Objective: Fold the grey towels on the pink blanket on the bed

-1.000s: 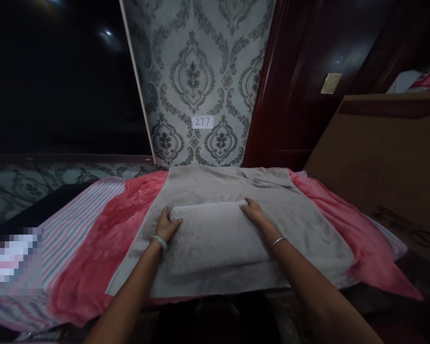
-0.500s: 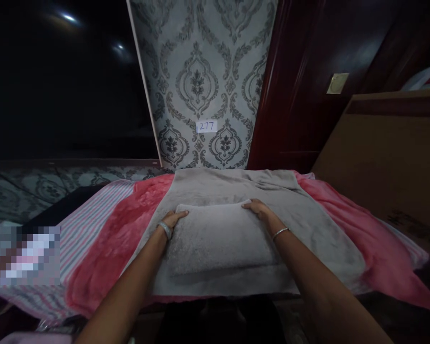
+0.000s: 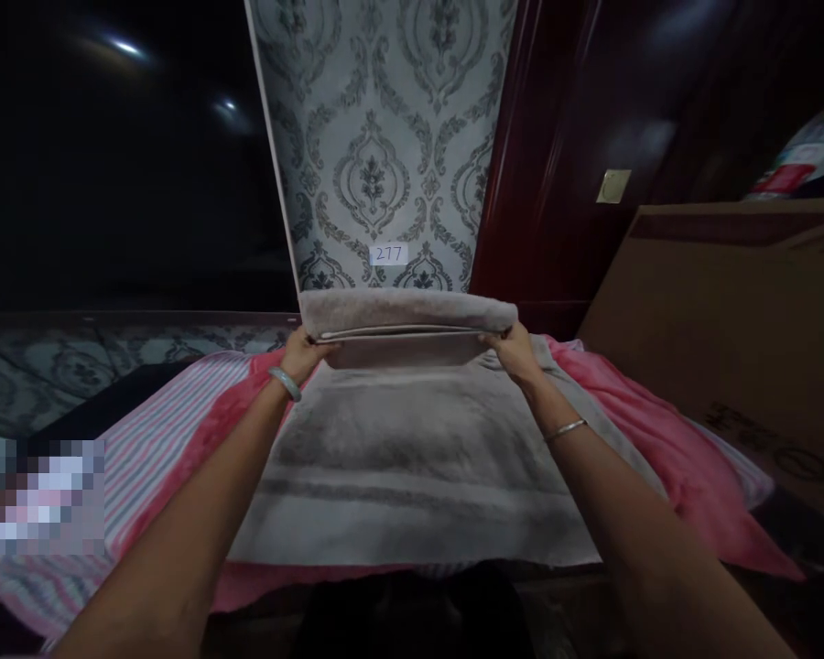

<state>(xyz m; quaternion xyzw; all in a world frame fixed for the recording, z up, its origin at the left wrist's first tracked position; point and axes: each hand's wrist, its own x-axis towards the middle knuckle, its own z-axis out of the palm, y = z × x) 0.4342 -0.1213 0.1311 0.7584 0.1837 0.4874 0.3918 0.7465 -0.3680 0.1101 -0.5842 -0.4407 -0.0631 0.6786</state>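
A grey towel (image 3: 412,458) lies spread over a pink blanket (image 3: 666,448). Its folded part (image 3: 405,316) is lifted off the surface at the far end, several layers showing at its near edge. My left hand (image 3: 302,352) grips the fold's left end, fingers closed on it. My right hand (image 3: 515,351) grips the right end the same way. A pale bangle circles my left wrist and a thin bracelet my right.
A striped sheet (image 3: 157,430) shows left of the blanket. Patterned wallpaper (image 3: 384,137) with a small "277" label (image 3: 388,253) stands behind. A dark red door (image 3: 590,156) is at right, a large cardboard box (image 3: 734,320) beside it. A dark window fills the left.
The folded part lay flat on the towel with both hands at its far corners. Both hands have since lifted it and carried it away from me toward the wall.
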